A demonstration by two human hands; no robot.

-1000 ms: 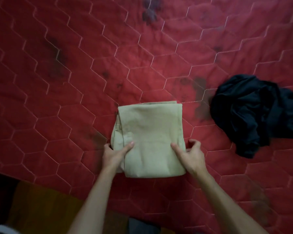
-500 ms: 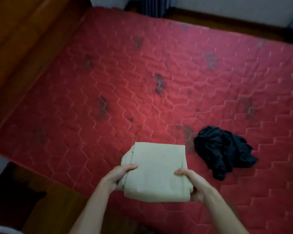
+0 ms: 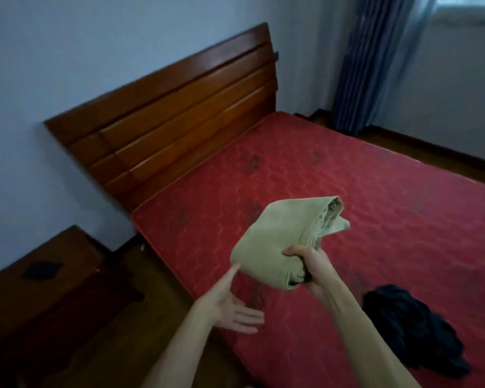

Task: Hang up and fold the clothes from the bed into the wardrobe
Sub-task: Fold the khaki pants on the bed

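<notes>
Beige folded garment (image 3: 272,242); red hexagon-quilted mattress (image 3: 375,205); black garment (image 3: 412,329).

Right grip (image 3: 311,266) clenched high; left grip (image 3: 231,303) flat, fingers straight.

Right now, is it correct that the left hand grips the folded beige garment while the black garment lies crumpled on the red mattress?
Not quite: in the head view the right hand grips the folded beige garment; the left hand is open below it. The black garment does lie crumpled on the red mattress.
</notes>
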